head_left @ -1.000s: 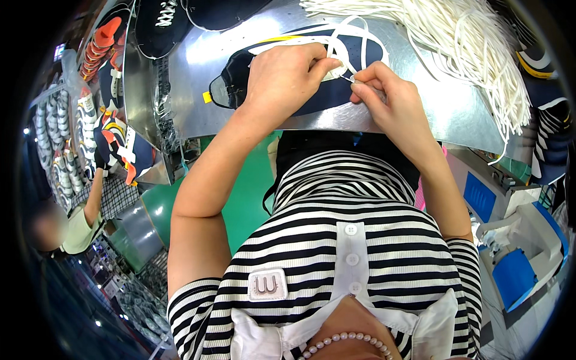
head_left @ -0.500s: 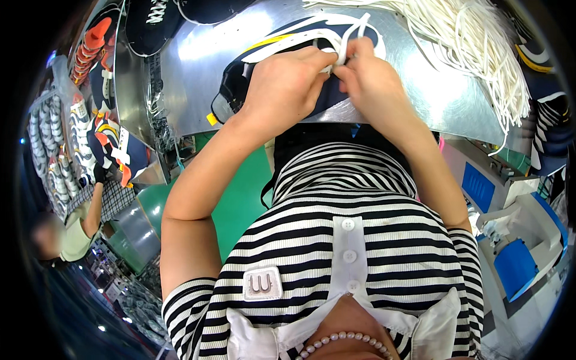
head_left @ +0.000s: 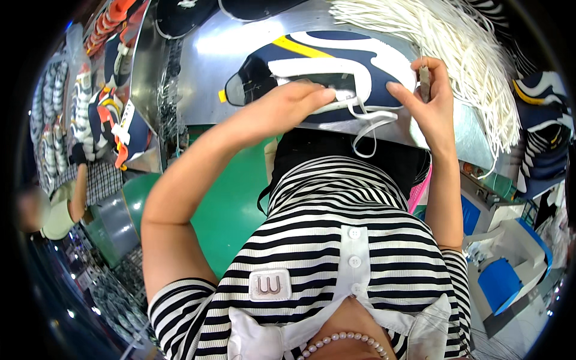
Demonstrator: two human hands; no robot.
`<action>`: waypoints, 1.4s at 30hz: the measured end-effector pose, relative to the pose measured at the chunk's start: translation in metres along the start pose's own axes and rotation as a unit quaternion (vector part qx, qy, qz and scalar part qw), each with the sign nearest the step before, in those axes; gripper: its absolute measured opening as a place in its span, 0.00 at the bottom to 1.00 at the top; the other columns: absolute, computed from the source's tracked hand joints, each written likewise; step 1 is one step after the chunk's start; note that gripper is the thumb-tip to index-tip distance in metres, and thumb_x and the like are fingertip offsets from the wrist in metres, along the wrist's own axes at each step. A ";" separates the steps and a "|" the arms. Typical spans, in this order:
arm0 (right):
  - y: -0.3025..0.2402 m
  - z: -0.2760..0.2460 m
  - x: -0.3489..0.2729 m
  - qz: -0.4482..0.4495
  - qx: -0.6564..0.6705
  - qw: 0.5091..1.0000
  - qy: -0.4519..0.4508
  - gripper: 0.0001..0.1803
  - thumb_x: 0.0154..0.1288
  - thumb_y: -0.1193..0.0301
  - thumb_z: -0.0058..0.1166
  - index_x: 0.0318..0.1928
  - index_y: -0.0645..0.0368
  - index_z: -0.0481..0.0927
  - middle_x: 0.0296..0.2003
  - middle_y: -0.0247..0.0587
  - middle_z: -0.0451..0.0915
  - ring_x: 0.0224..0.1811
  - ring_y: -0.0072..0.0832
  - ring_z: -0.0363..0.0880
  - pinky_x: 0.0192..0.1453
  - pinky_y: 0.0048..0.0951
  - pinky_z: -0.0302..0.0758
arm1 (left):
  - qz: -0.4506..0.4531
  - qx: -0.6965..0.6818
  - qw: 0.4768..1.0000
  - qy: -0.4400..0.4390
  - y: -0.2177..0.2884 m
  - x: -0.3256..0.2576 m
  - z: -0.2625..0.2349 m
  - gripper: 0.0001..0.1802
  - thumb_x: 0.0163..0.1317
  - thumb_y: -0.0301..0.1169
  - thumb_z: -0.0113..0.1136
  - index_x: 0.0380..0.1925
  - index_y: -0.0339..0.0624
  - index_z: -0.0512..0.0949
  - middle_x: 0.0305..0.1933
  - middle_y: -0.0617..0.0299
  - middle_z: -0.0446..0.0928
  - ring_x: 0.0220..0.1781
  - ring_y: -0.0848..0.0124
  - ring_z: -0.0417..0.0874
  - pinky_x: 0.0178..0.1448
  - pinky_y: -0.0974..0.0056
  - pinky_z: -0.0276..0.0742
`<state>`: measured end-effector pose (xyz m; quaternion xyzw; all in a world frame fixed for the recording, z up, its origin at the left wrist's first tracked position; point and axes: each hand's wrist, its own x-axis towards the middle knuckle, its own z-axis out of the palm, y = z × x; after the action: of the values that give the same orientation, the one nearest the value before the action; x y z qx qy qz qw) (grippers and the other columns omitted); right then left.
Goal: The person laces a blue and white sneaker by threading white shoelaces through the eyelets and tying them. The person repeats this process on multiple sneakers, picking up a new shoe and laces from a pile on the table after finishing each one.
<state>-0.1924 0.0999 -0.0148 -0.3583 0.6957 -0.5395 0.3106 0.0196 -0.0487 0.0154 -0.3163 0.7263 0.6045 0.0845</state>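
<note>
A navy and white shoe upper (head_left: 384, 67) with a yellow stripe lies flat on the metal table (head_left: 210, 60). My left hand (head_left: 288, 105) reaches over its opening, fingertips together at the white eyelet edge; what lies under them is partly hidden. A white shoelace (head_left: 375, 123) comes out of the upper near these fingertips and loops over the table's front edge. My right hand (head_left: 433, 102) is at the upper's right end, its fingers curled round a small tool with a grey-brown handle (head_left: 425, 84) and a thin metal tip. The right thumb reaches the upper's white edge.
A big bundle of white shoelaces (head_left: 468, 66) spreads over the table's right side. Black shoe pieces (head_left: 186, 18) lie at the back left. Stacked uppers (head_left: 540, 138) stand at the right. A white and blue machine (head_left: 510, 258) is lower right; another person (head_left: 63, 210) works at far left.
My hands have parted from the lace they both held over the upper. The right one has moved right and now shows a small tool. The lace end now hangs toward me.
</note>
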 end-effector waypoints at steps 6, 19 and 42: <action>0.000 0.013 -0.010 -0.014 0.008 1.000 -0.002 0.25 0.54 0.69 0.72 0.46 0.58 0.70 0.38 0.31 0.72 0.38 0.17 0.69 0.40 0.18 0.69 | -0.106 -0.147 0.983 -0.008 0.007 0.016 0.002 0.17 0.60 0.38 0.67 0.44 0.37 0.83 0.41 0.62 0.83 0.42 0.75 0.80 0.53 0.69 0.74; 0.011 0.006 -0.009 0.027 -0.022 0.999 0.005 0.15 0.61 0.67 0.66 0.42 0.55 0.73 0.31 0.23 0.69 0.32 0.12 0.62 0.36 0.15 0.57 | 0.039 -0.044 0.993 0.103 0.002 0.035 0.007 0.10 0.61 0.31 0.66 0.39 0.36 0.85 0.36 0.65 0.83 0.34 0.80 0.78 0.41 0.73 0.74; 0.036 -0.038 0.005 -0.154 -0.319 0.931 0.087 0.15 0.65 0.63 0.61 0.43 0.60 0.74 0.37 0.46 0.80 0.37 0.36 0.76 0.46 0.31 0.73 | 0.270 0.048 0.947 0.166 0.055 -0.018 -0.023 0.03 0.61 0.21 0.62 0.35 0.32 0.79 0.42 0.57 0.80 0.45 0.73 0.79 0.51 0.68 0.74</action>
<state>-0.2319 0.1217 -0.0411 -0.4926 0.7919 -0.3595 0.0314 0.0085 -0.0596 0.0751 -0.1999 0.8163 0.5083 -0.1879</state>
